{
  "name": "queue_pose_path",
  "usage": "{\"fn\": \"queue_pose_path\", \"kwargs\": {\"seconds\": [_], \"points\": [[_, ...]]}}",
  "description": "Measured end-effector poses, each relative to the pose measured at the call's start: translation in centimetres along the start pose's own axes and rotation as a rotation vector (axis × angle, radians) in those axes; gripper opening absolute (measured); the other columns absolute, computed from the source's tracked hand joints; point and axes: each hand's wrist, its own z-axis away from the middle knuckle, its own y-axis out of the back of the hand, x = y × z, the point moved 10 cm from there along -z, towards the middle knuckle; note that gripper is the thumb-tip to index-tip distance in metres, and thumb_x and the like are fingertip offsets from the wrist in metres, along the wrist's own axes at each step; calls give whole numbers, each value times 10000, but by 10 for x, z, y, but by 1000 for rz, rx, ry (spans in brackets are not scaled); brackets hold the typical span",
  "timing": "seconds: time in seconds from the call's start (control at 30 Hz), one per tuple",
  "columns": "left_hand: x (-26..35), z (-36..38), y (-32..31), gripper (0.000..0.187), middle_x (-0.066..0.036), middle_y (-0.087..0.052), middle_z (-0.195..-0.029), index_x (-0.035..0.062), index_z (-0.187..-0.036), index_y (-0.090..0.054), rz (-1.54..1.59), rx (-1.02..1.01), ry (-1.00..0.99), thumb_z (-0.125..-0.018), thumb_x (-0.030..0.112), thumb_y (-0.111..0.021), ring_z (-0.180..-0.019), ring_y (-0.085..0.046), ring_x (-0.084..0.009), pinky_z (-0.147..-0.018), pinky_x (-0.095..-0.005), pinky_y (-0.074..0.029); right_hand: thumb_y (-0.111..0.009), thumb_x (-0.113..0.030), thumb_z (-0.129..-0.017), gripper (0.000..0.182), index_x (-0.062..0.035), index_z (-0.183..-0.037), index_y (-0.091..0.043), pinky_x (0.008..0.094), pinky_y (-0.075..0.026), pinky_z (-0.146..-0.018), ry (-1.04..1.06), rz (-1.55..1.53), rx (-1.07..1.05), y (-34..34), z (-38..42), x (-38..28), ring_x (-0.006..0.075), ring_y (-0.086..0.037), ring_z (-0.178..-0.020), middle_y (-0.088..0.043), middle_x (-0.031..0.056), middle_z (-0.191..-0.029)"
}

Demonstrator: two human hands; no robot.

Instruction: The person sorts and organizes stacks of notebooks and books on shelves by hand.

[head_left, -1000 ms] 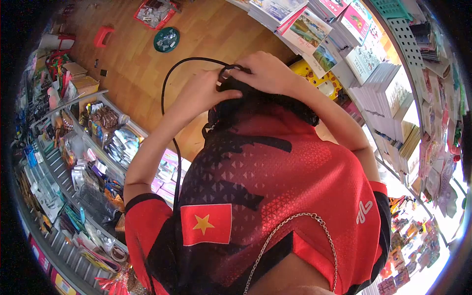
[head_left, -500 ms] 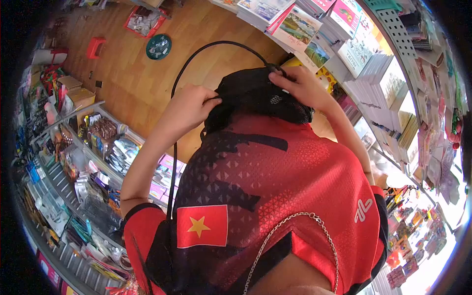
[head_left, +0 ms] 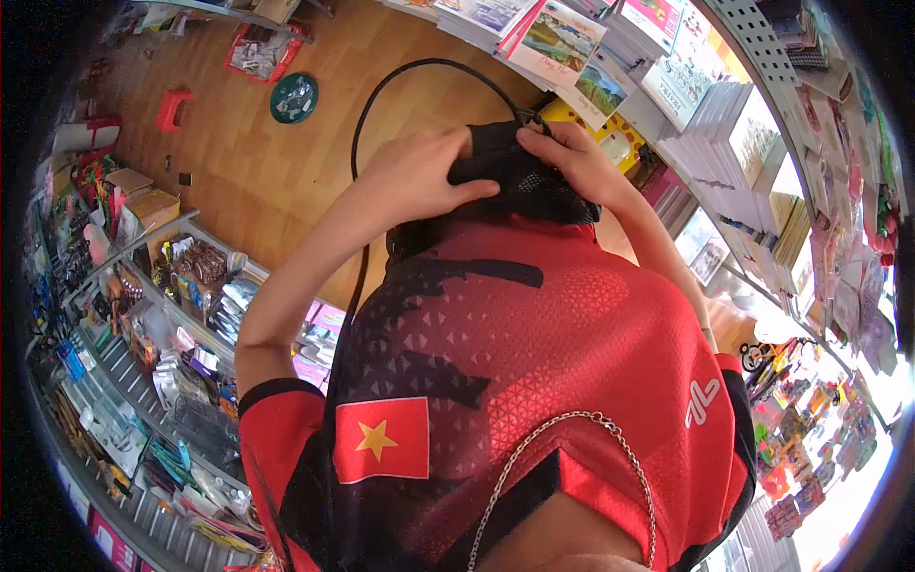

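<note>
A black fabric pouch with a mesh patch (head_left: 529, 183) sits in front of my waist, just below the red and black shirt (head_left: 572, 324). My left hand (head_left: 419, 176) grips the pouch's left part, its thumb across the near face and the fingers behind it, hidden. My right hand (head_left: 575, 164) pinches the upper right corner, where a black cable (head_left: 429, 62) meets the pouch. That cable arcs out over the floor and back down along my left side. Whatever the pouch contains cannot be seen.
Stacked books (head_left: 705, 124) fill the shelves on the right. Glass cases with small packaged goods (head_left: 205, 286) stand at the left. On the wooden floor (head_left: 257, 191) are a green basin (head_left: 294, 98), a red stool (head_left: 172, 111) and a red basket (head_left: 262, 52).
My left hand has moved right and taken a wider hold over the pouch, its thumb now across the front. My right hand stays at the upper right corner.
</note>
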Motion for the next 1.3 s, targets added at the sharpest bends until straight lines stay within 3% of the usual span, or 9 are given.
{"fn": "queue_pose_path", "kwargs": {"seconds": [0.3,0.4,0.5,0.6,0.7,1.1,1.2,1.23,1.3], "points": [[65,9,59,274,-196,-617,-778,-1,-867,-616,17,160,-327,-850,270,-581,-766,-595,-374,-647,-432,-465,-559,-313,-890,337,10,-850,-646,297,-407,-559,275,147,101,32,43,-95,99,-479,-565,-547,68,-593],[58,13,65,252,-200,-611,-762,-8,-859,-610,-1,12,-239,-852,243,-584,-732,-586,-378,-614,-429,-449,-555,-309,-893,329,5,-862,-648,290,-401,-558,226,190,65,35,45,-91,90,-479,-571,-552,64,-597],[42,18,57,247,-200,-604,-746,-6,-858,-603,59,65,-266,-862,239,-574,-712,-577,-379,-614,-437,-431,-558,-320,-893,332,-3,-864,-652,291,-391,-556,142,158,32,28,36,-65,84,-477,-580,-552,48,-595],[24,23,40,247,-195,-603,-766,9,-882,-609,111,-109,-90,-872,251,-561,-743,-569,-377,-654,-436,-426,-559,-346,-892,355,-6,-842,-650,302,-384,-542,153,36,23,20,36,-48,90,-470,-568,-544,39,-588],[26,31,42,230,-189,-606,-801,29,-913,-621,39,-72,-89,-881,243,-543,-797,-556,-381,-710,-437,-422,-558,-379,-889,395,-1,-813,-641,311,-381,-529,38,151,20,20,41,-31,95,-461,-555,-526,48,-576],[10,25,40,308,-200,-615,-999,-4,-1056,-598,-46,-156,-70,-882,241,-533,-922,-560,-385,-819,-420,-432,-545,-424,-889,459,14,-766,-604,342,-385,-532,270,213,151,18,31,-53,145,-465,-546,-489,98,-555],[9,25,37,331,-206,-608,-1023,-8,-1069,-594,-65,-149,-124,-892,262,-522,-938,-557,-389,-833,-424,-430,-503,-425,-914,455,3,-806,-615,318,-413,-597,220,314,169,28,22,-35,141,-488,-612,-517,98,-609],[10,25,39,325,-204,-612,-998,-4,-1055,-601,-72,-121,-143,-890,264,-521,-931,-560,-388,-815,-428,-436,-452,-396,-946,386,-46,-1004,-604,250,-378,-632,141,146,124,32,23,-34,95,-462,-719,-544,9,-790],[14,27,44,313,-199,-621,-948,5,-1029,-616,-86,-64,-180,-885,266,-520,-918,-564,-385,-780,-437,-448,-417,-416,-954,422,-51,-1069,-595,238,-374,-655,273,-24,127,45,7,-33,92,-451,-741,-540,10,-820]]}}
